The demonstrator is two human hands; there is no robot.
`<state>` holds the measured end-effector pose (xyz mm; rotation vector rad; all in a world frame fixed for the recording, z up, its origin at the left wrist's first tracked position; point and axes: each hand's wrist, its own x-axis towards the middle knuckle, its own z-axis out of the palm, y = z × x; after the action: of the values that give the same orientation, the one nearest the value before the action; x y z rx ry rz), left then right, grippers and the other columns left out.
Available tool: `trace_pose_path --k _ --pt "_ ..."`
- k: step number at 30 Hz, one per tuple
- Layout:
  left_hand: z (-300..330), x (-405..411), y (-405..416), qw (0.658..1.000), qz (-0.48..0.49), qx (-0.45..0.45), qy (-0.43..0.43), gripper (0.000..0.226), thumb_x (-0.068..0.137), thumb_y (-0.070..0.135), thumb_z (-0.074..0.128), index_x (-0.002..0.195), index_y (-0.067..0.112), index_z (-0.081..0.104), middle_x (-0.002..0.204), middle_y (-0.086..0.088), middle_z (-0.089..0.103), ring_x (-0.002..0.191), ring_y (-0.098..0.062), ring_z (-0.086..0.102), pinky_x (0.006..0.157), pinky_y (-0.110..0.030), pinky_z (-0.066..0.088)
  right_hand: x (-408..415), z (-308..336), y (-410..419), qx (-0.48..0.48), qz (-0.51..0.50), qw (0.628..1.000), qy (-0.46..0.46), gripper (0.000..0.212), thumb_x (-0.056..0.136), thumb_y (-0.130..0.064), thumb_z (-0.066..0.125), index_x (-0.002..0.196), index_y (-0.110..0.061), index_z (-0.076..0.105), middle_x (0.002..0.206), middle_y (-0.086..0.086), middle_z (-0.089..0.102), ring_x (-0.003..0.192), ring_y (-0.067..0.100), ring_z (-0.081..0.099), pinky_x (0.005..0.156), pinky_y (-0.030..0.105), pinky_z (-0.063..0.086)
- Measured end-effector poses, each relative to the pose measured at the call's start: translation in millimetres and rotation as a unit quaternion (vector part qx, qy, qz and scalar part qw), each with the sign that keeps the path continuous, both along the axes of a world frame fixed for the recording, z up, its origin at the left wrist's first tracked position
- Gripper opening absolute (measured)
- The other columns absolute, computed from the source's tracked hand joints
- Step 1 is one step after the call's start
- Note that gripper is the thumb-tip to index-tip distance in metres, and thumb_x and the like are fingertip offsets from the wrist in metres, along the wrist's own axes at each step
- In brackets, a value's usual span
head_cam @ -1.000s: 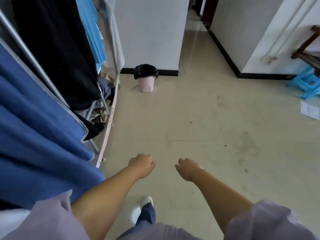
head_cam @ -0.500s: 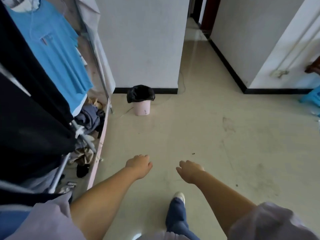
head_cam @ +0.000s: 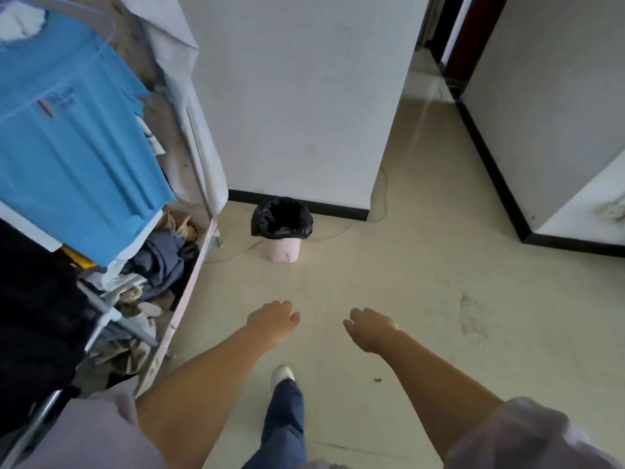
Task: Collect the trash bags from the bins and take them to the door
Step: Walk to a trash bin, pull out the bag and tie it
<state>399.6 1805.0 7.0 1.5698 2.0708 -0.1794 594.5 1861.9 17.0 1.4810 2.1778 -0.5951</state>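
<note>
I see the black trash bag (head_cam: 282, 216) lining a small pink bin (head_cam: 283, 249), its edge folded over the rim. The bin stands on the pale floor (head_cam: 406, 299) against the black skirting of a white wall (head_cam: 297, 96). Well short of the bin, my left hand (head_cam: 273, 321) and right hand (head_cam: 369, 328) hang out in front of me, side by side and apart, both empty with fingers loosely curled. Below them, one white shoe (head_cam: 282, 374) and a blue trouser leg step forward. To the left stands a clothes rack (head_cam: 199, 170) with a bright blue shirt (head_cam: 74, 157) hanging and a heap of clothes (head_cam: 162, 262) at its base.
</note>
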Motion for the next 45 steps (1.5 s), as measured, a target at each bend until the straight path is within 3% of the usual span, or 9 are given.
trace_pose_path --k 12,19,29,34,37,41,43,45 --pt "-19 -89 219 0.999 0.031 -0.038 0.004 0.041 0.099 0.036 0.026 0.120 0.010 0.050 0.121 -0.011 0.055 0.112 -0.027 0.053 0.091 -0.037 0.043 -72 -17 222 -0.025 -0.009 1.000 0.003 0.043 0.101 -0.037 0.023 0.130 -0.011 0.043 0.133 0.012 0.050 0.120 0.030 0.052 0.094 0.039 0.043" --pt "-51 -109 315 0.994 0.079 -0.055 -0.043 0.041 0.100 0.037 0.026 0.116 0.008 0.050 0.119 -0.012 0.055 0.112 -0.028 0.053 0.092 -0.036 0.042 -109 -52 327 -0.059 0.015 0.998 0.009 0.043 0.101 -0.039 0.024 0.127 -0.011 0.045 0.129 0.012 0.053 0.116 0.031 0.054 0.090 0.038 0.044" --pt "-230 -161 417 0.965 0.224 -0.075 -0.112 0.042 0.101 0.036 0.026 0.117 0.007 0.053 0.121 -0.013 0.057 0.111 -0.029 0.055 0.087 -0.035 0.041 -189 -227 457 -0.090 0.058 0.994 0.019 0.042 0.101 -0.039 0.023 0.128 -0.013 0.043 0.128 0.012 0.053 0.118 0.030 0.053 0.093 0.039 0.043" --pt "-343 -211 455 0.956 0.266 -0.034 -0.121 0.045 0.101 0.035 0.026 0.123 0.005 0.049 0.128 -0.017 0.054 0.117 -0.034 0.051 0.094 -0.040 0.040 -233 -346 501 -0.052 0.017 0.997 0.055 0.038 0.100 -0.034 0.027 0.130 -0.015 0.042 0.128 0.013 0.053 0.117 0.032 0.052 0.093 0.041 0.043" --pt "-415 -247 477 0.925 0.353 0.034 -0.135 0.046 0.100 0.035 0.032 0.134 0.006 0.040 0.138 -0.019 0.048 0.124 -0.037 0.047 0.099 -0.043 0.039 -258 -415 523 0.003 -0.017 0.995 0.094 0.035 0.100 -0.026 0.031 0.132 -0.014 0.040 0.131 0.014 0.047 0.119 0.035 0.048 0.094 0.044 0.043" --pt "-492 -294 509 0.848 0.495 0.126 -0.139 0.059 0.099 0.040 0.036 0.141 0.000 0.029 0.141 -0.024 0.041 0.126 -0.042 0.044 0.103 -0.049 0.039 -279 -497 555 0.114 -0.074 0.976 0.169 0.044 0.099 -0.030 0.032 0.141 -0.018 0.028 0.142 0.013 0.036 0.127 0.034 0.039 0.096 0.048 0.042" --pt "-520 -310 528 0.798 0.545 0.166 -0.194 0.063 0.099 0.046 0.032 0.141 -0.001 0.029 0.142 -0.023 0.041 0.127 -0.041 0.044 0.104 -0.047 0.039 -288 -527 571 0.134 -0.135 0.947 0.259 0.046 0.100 -0.032 0.029 0.145 -0.022 0.023 0.144 0.013 0.035 0.127 0.035 0.039 0.099 0.049 0.040" --pt "-539 -323 543 0.734 0.564 0.219 -0.308 0.065 0.097 0.051 0.032 0.140 0.003 0.035 0.136 -0.015 0.047 0.122 -0.038 0.049 0.096 -0.044 0.046 -296 -546 585 0.122 -0.187 0.904 0.365 0.047 0.100 -0.034 0.028 0.145 -0.025 0.022 0.144 0.014 0.037 0.125 0.035 0.044 0.100 0.047 0.039"
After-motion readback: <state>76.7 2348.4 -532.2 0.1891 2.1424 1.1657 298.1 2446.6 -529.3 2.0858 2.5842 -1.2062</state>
